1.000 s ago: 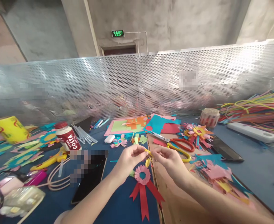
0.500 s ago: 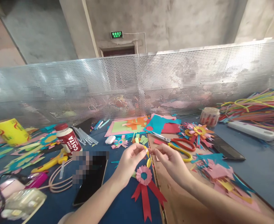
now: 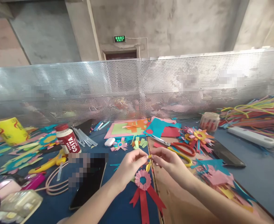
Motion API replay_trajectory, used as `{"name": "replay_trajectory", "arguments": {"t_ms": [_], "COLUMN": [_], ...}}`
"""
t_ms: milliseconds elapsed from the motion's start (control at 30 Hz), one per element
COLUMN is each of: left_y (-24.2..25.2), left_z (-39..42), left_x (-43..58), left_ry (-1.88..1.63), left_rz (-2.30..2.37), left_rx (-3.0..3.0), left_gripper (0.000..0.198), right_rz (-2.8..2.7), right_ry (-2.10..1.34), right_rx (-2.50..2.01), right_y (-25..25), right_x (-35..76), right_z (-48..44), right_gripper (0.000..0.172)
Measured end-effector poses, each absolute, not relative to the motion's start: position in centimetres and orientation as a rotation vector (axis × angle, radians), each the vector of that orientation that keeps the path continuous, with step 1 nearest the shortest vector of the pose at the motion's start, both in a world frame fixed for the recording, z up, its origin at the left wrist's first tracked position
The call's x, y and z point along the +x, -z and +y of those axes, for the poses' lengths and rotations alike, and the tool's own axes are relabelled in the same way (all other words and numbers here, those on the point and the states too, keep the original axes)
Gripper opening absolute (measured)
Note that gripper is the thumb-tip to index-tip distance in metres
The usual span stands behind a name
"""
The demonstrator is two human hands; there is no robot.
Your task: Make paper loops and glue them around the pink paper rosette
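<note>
Between the fingertips of both hands is a small yellow paper strip [image 3: 149, 157], partly hidden by the fingers. My left hand [image 3: 137, 162] pinches its left side; my right hand [image 3: 165, 159] pinches its right side, the two hands nearly touching. Just below them lies a pink paper rosette [image 3: 143, 180] with a blue centre and red ribbon tails [image 3: 144, 205] spread toward me. Another yellow paper piece [image 3: 148, 166] shows between the hands and the rosette. Beyond my right hand rest scissors [image 3: 181, 149] with red and yellow handles.
A dark phone [image 3: 90, 183] and a yellow glue gun [image 3: 49, 162] lie left, near a red-capped bottle [image 3: 68, 140]. Paper scraps [image 3: 218, 177] and a finished paper flower [image 3: 199, 137] sit right. Coloured sheets [image 3: 118, 127] lie behind, before a perforated metal screen [image 3: 151, 90].
Both hands have drawn closer together at the fingertips, and the yellow strip now shows as a shorter piece between them. The camera view has tilted slightly upward.
</note>
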State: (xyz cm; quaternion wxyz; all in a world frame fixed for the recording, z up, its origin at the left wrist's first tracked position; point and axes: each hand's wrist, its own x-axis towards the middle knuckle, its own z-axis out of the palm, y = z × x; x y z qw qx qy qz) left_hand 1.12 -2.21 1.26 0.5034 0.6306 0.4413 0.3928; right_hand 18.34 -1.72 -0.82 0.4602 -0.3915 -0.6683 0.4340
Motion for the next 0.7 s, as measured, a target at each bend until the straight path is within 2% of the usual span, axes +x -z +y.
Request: {"name": "replay_trajectory", "arguments": {"t_ms": [267,700], "left_y": [-0.9,-0.4], "left_z": [-2.1,-2.3], "left_x": [1.4,1.5], "left_ry": [-0.973,-0.990], "left_rz": [1.075,0.986], "left_rx": [1.521,1.458], "left_gripper": [0.013,0.015], "right_rz": [-1.290,-1.271], "right_ry": [-1.578,-1.604], "right_rx": [-0.726,-0.721], "right_y": [1.9,2.2], "right_x": [17.8,17.9], "right_z": [-1.2,-1.5], "right_gripper": [0.015,0.014]}}
